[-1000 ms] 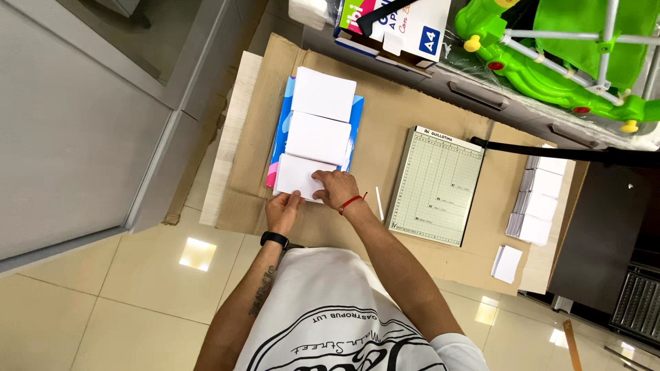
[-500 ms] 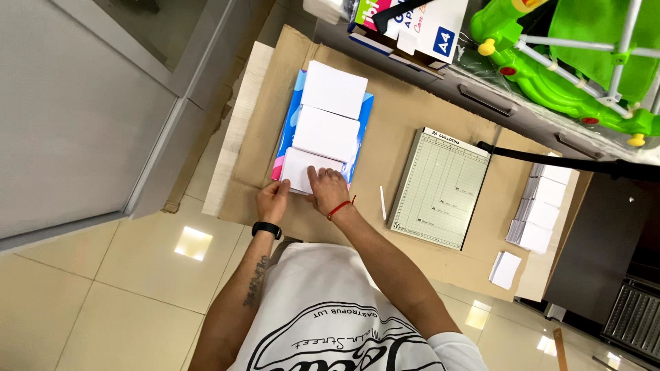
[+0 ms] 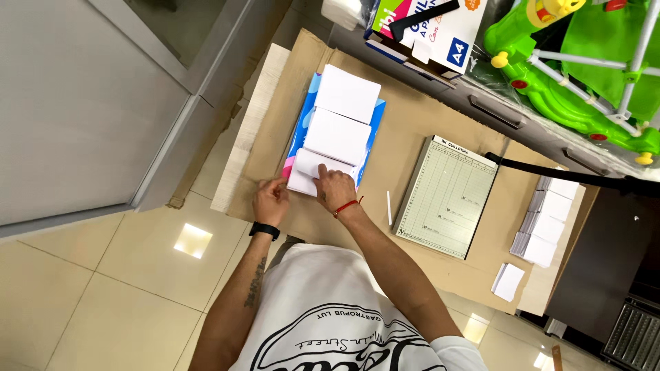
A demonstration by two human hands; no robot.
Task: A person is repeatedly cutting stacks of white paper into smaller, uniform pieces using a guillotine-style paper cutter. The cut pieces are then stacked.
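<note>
A paper cutter (image 3: 447,196) lies on cardboard (image 3: 412,117) beside a green toy (image 3: 584,75)
</note>
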